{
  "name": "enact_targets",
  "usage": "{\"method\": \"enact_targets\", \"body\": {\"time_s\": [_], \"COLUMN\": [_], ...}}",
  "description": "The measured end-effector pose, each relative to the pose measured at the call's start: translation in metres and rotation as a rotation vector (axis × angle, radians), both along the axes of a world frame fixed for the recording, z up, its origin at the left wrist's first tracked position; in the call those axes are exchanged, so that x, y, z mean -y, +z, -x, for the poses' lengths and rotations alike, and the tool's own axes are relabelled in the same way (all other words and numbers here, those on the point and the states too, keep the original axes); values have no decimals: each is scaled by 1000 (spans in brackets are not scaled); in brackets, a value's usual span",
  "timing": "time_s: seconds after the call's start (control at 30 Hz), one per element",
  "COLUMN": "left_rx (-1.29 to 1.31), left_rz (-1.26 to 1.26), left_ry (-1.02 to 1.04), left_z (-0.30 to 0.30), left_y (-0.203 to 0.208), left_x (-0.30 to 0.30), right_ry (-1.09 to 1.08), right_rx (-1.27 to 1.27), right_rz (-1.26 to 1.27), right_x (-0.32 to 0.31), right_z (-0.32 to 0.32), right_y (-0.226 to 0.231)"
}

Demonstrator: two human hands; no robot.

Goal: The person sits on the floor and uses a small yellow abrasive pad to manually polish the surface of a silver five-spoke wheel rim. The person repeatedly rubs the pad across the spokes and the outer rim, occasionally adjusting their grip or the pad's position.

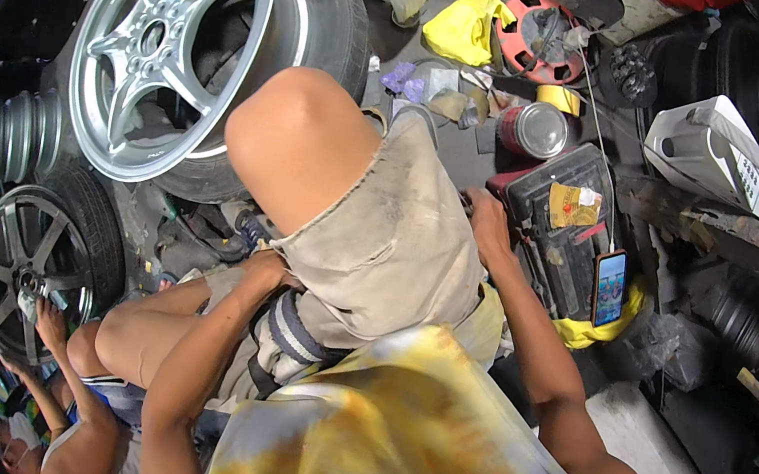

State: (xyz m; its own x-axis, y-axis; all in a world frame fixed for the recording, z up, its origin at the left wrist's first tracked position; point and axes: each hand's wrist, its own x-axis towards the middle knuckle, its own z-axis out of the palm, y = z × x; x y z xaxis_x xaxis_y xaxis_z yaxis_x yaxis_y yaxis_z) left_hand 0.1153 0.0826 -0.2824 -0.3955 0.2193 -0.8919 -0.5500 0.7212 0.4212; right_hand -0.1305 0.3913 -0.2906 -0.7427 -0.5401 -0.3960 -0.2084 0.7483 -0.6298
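My left hand [268, 270] is closed low beside my bent leg, against the hem of my beige shorts [388, 249]. Its fingertips are hidden in the folds, and I cannot make out what they hold. On the other side of that thigh, my right hand [486, 219] has its fingers curled at the near left edge of a black toolbox [547, 267]. The thigh partly covers these fingers, so anything in them is out of sight. A phone [609, 288] with a lit screen and a cable lies on the toolbox, near a torn brown packet [572, 208].
A silver spoked rim [153, 35] leans on a tire [333, 11] at upper left. Below it, a co-worker's hand [52, 321] touches a dark wheel [12, 248]. A tin can [542, 131], red round casing [542, 37], yellow cloth [462, 28] and white plastic container [709, 153] stand beyond.
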Motion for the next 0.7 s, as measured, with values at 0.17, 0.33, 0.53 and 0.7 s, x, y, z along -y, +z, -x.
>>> {"method": "enact_targets", "body": {"time_s": [0.17,0.33,0.53,0.7], "left_rx": [-124,-270,-689,-849], "left_rz": [-40,194,52,-111], "left_ry": [16,182,735,968], "left_z": [26,65,107,193], "left_y": [11,48,56,45], "left_x": [-14,-37,-25,-26], "right_ry": [54,100,-7,-58], "right_rx": [-474,-570,-457,-194], "right_rz": [57,-91,-124,272], "right_x": [57,141,157,142], "right_z": [78,174,215,196], "right_y": [-68,-77,-94,-41]}}
